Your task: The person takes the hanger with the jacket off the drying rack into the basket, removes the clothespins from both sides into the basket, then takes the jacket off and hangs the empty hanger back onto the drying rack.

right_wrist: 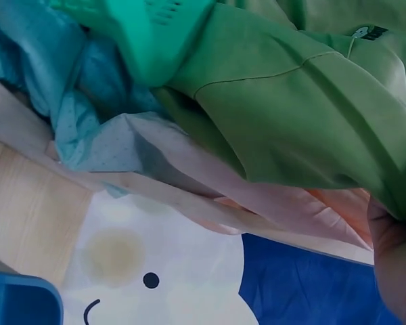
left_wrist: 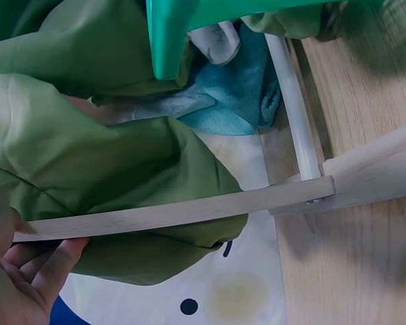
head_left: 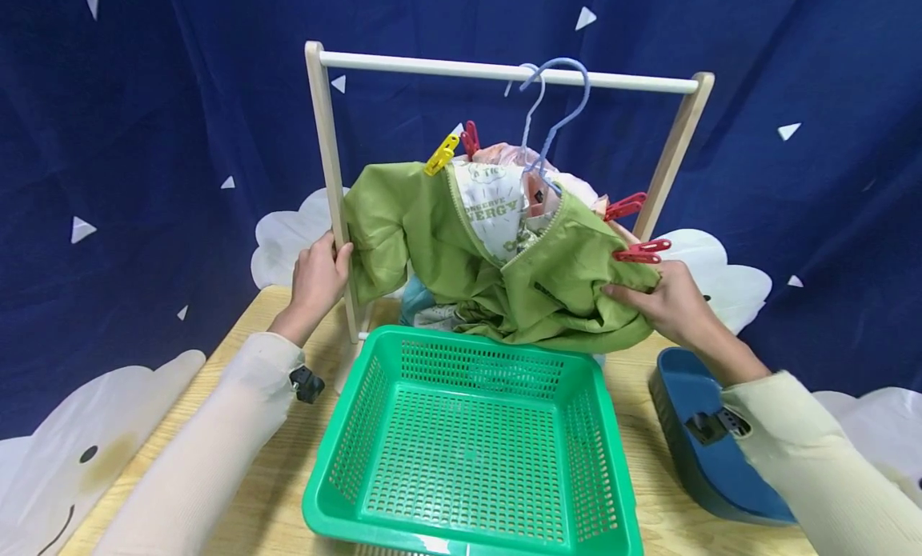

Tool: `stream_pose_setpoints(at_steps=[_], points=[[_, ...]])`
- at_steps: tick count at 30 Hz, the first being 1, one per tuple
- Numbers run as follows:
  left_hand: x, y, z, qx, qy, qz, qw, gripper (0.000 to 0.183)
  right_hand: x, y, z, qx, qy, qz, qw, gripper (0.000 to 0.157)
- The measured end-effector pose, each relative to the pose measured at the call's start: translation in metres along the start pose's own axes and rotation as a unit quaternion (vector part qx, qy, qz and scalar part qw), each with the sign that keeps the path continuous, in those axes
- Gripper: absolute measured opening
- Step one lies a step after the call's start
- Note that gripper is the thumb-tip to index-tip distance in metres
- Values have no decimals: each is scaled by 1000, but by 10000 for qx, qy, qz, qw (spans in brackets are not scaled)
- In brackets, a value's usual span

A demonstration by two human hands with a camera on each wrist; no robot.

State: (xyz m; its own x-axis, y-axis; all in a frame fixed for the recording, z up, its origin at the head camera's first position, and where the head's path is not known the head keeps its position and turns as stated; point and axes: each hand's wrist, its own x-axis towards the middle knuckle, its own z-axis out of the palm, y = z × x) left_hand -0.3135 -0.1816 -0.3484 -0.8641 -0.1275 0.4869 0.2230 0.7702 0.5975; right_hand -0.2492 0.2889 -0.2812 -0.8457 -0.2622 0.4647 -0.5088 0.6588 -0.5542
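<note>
A green zip jacket (head_left: pixel 403 212) hangs on a blue hanger (head_left: pixel 582 84) hooked over the rack's white bar (head_left: pixel 461 66). My left hand (head_left: pixel 319 276) grips the wooden left post (head_left: pixel 327 140) beside one sleeve, thumb in front; in the left wrist view its fingers (left_wrist: pixel 57 267) curl at the post's edge. With thumb on the cloth, my right hand (head_left: pixel 673 296) pinches the jacket's other side, just under a red clothespin (head_left: pixel 639 253). Most of that hand's fingers are hidden behind the fabric. A yellow clothespin (head_left: pixel 442 154) sits at the opposite shoulder.
Below the jacket stands a green plastic basket (head_left: pixel 468 460) on the wooden table (head_left: pixel 281 436). A dark blue bin (head_left: pixel 720 452) is under my right forearm. Pink clothing (head_left: pixel 504 152) on a white hanger (head_left: pixel 531 112) and teal cloth (left_wrist: pixel 237 95) are behind the jacket.
</note>
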Motion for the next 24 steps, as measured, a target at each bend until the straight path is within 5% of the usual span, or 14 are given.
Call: stream_pose_setpoints(at_steps=[10, 24], points=[[2, 2, 3, -35, -78, 54, 9999, 28, -22, 11, -4, -73, -88, -124, 9999, 22], [3, 5, 0, -99, -158, -15, 9998, 25, -30, 18, -2, -3, -13, -895, 9960, 25]])
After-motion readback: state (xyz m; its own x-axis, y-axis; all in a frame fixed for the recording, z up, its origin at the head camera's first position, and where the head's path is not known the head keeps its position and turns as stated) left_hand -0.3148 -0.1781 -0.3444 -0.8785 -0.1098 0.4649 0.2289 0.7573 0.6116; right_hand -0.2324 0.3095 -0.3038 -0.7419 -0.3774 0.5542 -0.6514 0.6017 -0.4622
